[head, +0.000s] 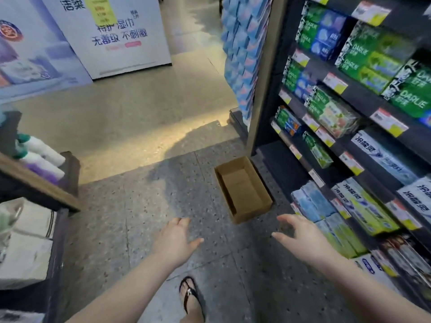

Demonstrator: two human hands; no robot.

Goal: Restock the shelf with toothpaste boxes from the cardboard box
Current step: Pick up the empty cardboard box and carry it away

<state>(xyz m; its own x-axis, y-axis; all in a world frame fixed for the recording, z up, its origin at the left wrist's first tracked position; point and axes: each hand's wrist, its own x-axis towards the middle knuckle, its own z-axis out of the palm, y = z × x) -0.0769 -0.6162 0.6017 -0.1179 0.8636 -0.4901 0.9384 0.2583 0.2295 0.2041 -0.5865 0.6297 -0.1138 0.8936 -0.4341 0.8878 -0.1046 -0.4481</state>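
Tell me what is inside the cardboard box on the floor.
Only the bare brown bottom and inner walls of the cardboard box show; nothing lies in it. Its near wall hides a strip of bottom.

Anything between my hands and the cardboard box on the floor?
Nothing visible. Only floor lies between the left hand, the right hand and the cardboard box, which sits beside the shelf base and looks empty.
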